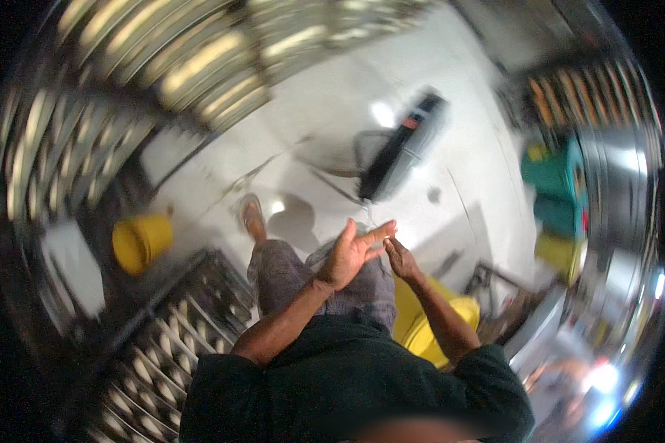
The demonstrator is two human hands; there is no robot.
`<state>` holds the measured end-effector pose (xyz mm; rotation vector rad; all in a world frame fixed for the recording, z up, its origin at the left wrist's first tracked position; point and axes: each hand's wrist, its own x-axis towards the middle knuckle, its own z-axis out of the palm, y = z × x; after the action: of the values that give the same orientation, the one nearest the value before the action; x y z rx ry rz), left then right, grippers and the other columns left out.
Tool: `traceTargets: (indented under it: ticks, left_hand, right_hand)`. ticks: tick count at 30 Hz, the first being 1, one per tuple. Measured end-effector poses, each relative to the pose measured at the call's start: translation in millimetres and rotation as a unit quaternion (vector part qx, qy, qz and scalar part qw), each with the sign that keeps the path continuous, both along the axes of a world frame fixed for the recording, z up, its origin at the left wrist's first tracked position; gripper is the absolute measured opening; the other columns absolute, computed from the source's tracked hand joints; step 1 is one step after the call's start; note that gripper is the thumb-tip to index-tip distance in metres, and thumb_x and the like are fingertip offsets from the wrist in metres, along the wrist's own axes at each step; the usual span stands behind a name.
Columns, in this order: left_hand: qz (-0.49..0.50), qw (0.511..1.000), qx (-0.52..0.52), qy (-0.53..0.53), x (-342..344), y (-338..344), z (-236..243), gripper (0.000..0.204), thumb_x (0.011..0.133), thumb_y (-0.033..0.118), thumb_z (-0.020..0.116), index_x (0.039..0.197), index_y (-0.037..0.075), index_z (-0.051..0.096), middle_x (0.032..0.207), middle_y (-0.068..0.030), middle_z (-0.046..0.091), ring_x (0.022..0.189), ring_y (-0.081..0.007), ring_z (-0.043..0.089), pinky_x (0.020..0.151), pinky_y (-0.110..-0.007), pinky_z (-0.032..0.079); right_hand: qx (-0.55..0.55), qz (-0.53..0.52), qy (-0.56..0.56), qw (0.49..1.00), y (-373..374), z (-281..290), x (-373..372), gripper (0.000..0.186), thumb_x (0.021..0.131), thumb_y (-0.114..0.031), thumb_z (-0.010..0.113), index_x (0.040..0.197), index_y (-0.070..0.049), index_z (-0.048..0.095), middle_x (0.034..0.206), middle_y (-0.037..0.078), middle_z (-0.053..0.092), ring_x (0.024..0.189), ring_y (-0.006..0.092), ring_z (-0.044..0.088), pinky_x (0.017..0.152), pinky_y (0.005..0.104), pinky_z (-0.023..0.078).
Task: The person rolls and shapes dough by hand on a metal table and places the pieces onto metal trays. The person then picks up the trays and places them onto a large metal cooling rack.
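Note:
My left hand is raised in front of my legs with its thumb and fingers spread. Close against its fingertips is my right hand, the fingers pressed together and pointing up. Whether anything small sits between the two hands cannot be made out through the blur. Under my right forearm stands a large yellow tub. On the pale floor ahead lies a long black and grey object with a strap-like loop; its kind is too smeared to tell.
Racks of pale long pieces stand far left and near left. A yellow bucket sits at left. Along the right are teal bins, a yellow bin and another rack. Part of another person shows at lower right.

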<state>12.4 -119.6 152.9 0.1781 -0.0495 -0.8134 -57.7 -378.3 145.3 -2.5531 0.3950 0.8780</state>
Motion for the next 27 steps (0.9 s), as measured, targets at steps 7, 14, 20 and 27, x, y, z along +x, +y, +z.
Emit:
traceTargets:
  ticks: [7,14,20,27]
  left_hand:
    - [0.039,0.612,0.360,-0.703,-24.9,-189.5,-14.7,0.072,0.102,0.054,0.047,0.155,0.006,0.039,0.164,-0.0198,0.029,0.153,-0.0347,0.026,0.124,-0.054,0.018]
    - [-0.198,0.359,0.305,-0.860,-5.1,-282.3,-64.8,0.066,0.086,0.038,0.075,0.143,0.009,0.056,0.161,-0.0260,0.031,0.146,-0.0455,0.034,0.119,-0.053,0.029]
    - [-0.157,0.303,0.442,-0.830,74.9,-299.6,-180.3,0.057,0.088,0.037,0.071,0.131,0.000,0.062,0.143,-0.0261,0.053,0.134,-0.0417,0.049,0.112,-0.048,0.040]
    - [-0.366,0.464,0.540,-0.599,120.2,-289.7,-250.1,0.043,0.090,0.032,0.069,0.124,0.006,0.067,0.115,-0.0199,0.071,0.109,-0.0368,0.067,0.095,-0.046,0.051]
  right_hand:
    - [0.689,-0.601,-0.157,0.375,-7.6,-45.1,-81.2,0.099,0.097,-0.078,0.035,0.157,0.000,0.031,0.154,0.024,0.045,0.134,0.0366,0.050,0.114,0.0484,0.037]
    - [0.435,-0.473,-0.614,0.458,-156.0,206.6,-194.2,0.085,0.103,-0.067,0.027,0.155,-0.001,0.034,0.149,0.023,0.049,0.132,0.0323,0.053,0.115,0.0447,0.037]
    - [0.224,-0.541,-0.576,0.571,-210.5,182.8,-216.2,0.055,0.107,-0.035,0.051,0.148,0.001,0.047,0.136,0.019,0.061,0.120,0.0238,0.062,0.108,0.0381,0.046]
    - [0.252,-0.428,-0.077,0.864,-226.8,50.6,-157.0,0.072,0.092,-0.038,0.075,0.147,-0.001,0.050,0.136,0.019,0.064,0.119,0.0347,0.065,0.103,0.0431,0.050]
